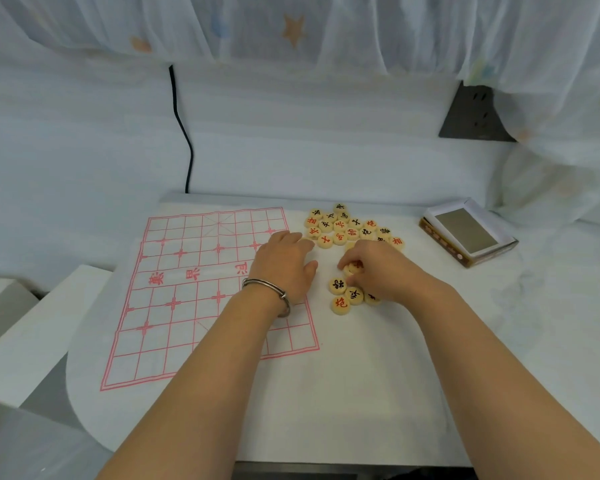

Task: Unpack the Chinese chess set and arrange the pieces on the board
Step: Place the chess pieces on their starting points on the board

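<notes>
A thin board sheet (187, 289) with red lines is spread over the left part of the tabletop (361, 393). The left hand (284, 261) is laid flat on the right edge of the sheet, with its fingers loose and nothing held. A silver bangle (267, 289) is worn on that wrist.

The right hand (378, 268) is kept just beside it, off the sheet. Its fingers are curled down around a red-marked piece (353, 268). Three loose pieces (340, 304) are seen close together just by those fingers.

A big pile of pieces (350, 226) is found past both hands, beside the far right corner of the sheet. Red and black writing is shown face up. An open box (468, 233) is set well to the right of the pile.

A black cable (181, 126) is hung down the wall behind, and a dark socket plate (475, 112) is seen on the right.
</notes>
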